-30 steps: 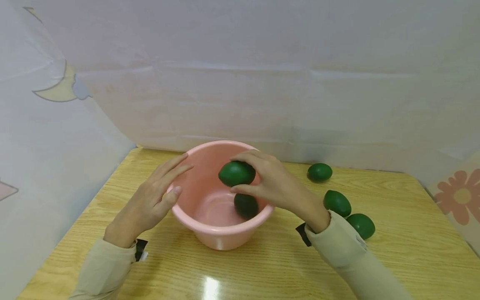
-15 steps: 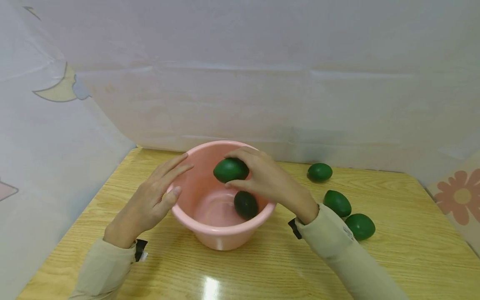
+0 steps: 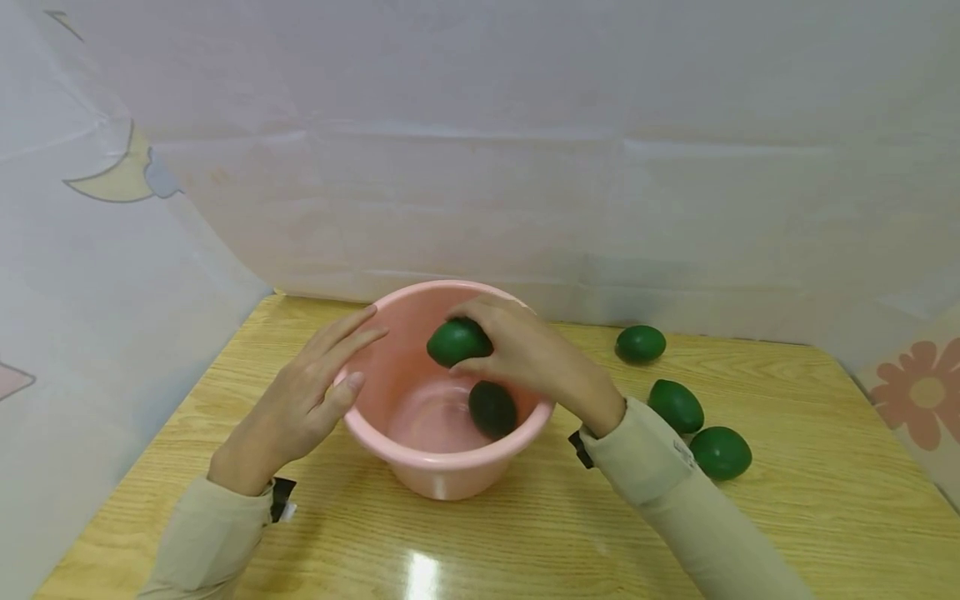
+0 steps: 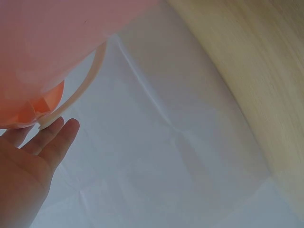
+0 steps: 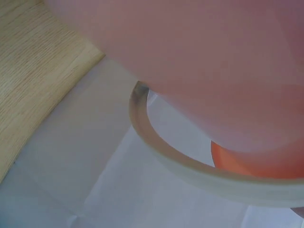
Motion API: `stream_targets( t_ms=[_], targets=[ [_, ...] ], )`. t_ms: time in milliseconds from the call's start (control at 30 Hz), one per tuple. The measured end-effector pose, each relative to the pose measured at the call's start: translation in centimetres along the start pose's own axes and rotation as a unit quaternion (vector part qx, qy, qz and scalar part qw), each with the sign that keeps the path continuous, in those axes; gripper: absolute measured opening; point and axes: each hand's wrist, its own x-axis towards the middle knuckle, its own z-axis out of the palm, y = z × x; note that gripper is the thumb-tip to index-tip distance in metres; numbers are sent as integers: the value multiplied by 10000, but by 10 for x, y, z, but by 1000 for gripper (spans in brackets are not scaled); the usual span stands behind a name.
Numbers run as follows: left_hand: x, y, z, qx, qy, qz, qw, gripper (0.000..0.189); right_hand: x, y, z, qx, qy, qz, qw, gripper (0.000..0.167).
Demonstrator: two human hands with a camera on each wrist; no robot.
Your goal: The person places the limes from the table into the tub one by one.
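Note:
In the head view my right hand (image 3: 528, 350) reaches over the right rim of a pink plastic basin (image 3: 442, 460). It grips a glossy dark green, lime-shaped fruit (image 3: 456, 342) between thumb and fingers, inside the basin's mouth. Below that hand a second green fruit (image 3: 492, 410) lies on the basin floor at the right. My left hand (image 3: 303, 400) rests at the basin's left rim with fingers spread and extended. In the left wrist view the fingers of the left hand (image 4: 28, 166) show right at the rim. The right wrist view has the basin's outer wall (image 5: 190, 52) filling much of it.
Right of the basin, on the wooden table (image 3: 480, 550), lie three more green fruits: one at the back (image 3: 640, 344), a middle one (image 3: 676, 406) and a front one (image 3: 721, 453). A pale printed sheet (image 3: 480, 167) hangs behind the table and along its sides.
My right hand has moved slightly left with the green fruit, further over the basin, then nearly stopped. The left hand and the basin stay in place.

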Motion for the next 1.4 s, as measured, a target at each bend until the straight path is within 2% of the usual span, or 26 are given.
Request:
stream_targets(
  t_ms=[333,533,800,1067,1400],
  targets=[
    [-1,-1,1,106,62,35,9999,51,3,0,4,-155,-397,-234,9988,43],
    [0,-1,1,120,208,147,9996,50,4,-1,5,-196,-674,-133,9974,42],
    [1,-1,1,87,189,164,9996,48,2,-1,4,-239,-796,-65,9965,39],
    [2,-2,1,50,219,164,9996,47,1,-1,5,-38,-538,-23,9985,45],
    [2,-2,2,53,228,145,9996,47,0,0,5,54,8,-258,9997,37]
  ],
)
